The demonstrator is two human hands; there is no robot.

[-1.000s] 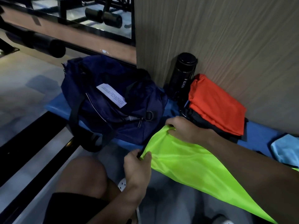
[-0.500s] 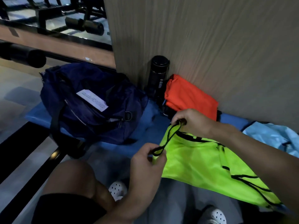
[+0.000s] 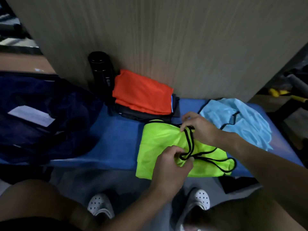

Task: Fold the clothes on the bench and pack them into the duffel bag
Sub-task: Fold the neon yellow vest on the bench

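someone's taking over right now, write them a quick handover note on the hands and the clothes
Left hand: pinches the black trim of the yellow vest at its near edge.
Right hand: pinches the same trim at the far edge.
The yellow vest lies on the bench, mid-fold.
Done: orange shirt folded on top of a stack of dark clothes, beside the bottle.
Left: finish the yellow vest, fold the crumpled light blue vest at the bench's right end, then pack everything into the duffel bag at the left end. Whether anything is inside it cannot be seen.
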